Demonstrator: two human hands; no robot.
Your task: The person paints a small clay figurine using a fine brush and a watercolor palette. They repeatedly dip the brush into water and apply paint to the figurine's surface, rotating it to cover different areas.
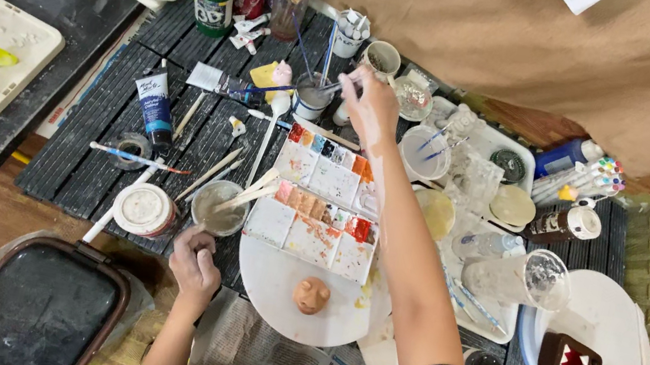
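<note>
The right hand (370, 107) pinches a thin paintbrush (331, 85) dipped in a small water cup (311, 99). The left hand (196, 263), loosely curled, rests near the round clay face (311, 295) lying on a white disc (272, 288).

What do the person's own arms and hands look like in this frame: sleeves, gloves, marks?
Both forearms are bare, with no gloves, watch or rings visible. The right hand and its forearm carry pale smears of paint. The left hand looks unmarked. Blue speckled fabric shows at the bottom edge.
</note>
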